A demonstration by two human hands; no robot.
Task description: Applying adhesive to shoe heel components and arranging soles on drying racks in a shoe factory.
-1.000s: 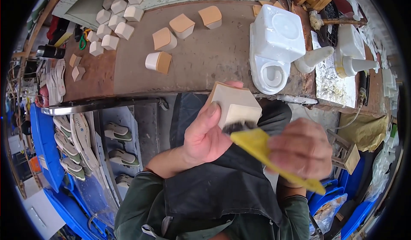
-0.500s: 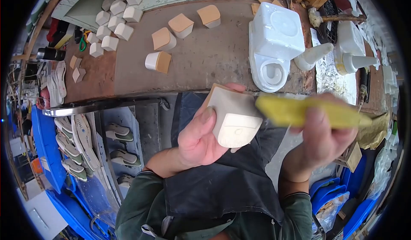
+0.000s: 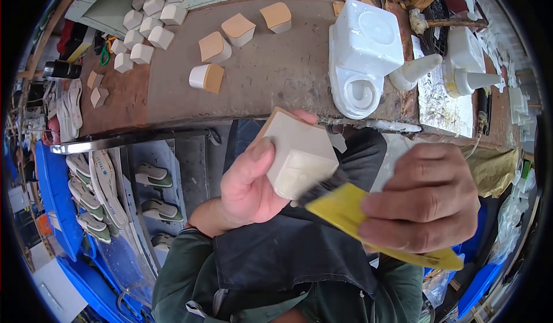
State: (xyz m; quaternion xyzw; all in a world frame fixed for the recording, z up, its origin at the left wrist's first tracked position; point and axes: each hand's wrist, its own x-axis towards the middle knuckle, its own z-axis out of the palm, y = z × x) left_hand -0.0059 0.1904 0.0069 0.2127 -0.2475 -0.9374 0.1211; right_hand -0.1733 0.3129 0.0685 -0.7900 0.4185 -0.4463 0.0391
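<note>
My left hand (image 3: 246,179) is wrapped round a pale, block-shaped shoe heel (image 3: 308,141) with a tan edge along its upper left side. The thumb lies on the near face, and fingertips show behind the far corner. My right hand (image 3: 426,199) grips a flat brush (image 3: 339,209) by its yellow handle, knuckles up. Its dark bristles, smeared by motion, are at the heel's lower right edge; contact is hard to make out. A glossy wet-looking patch covers the heel's lower face. Both hands are above my dark apron, in front of the workbench (image 3: 259,95).
Four-sided white heels (image 3: 161,36) cluster at the back left. Several tan-topped heels (image 3: 214,47) stand mid-bench. A white container (image 3: 362,52) with a round cup, and nozzle bottles (image 3: 415,71), are at right. Shoe parts (image 3: 154,174) sit on a rack below left.
The brush has swung from the heel's upper right side down to its lower edge, and my right hand has turned knuckles up. The heel has shifted slightly left and tilted.
</note>
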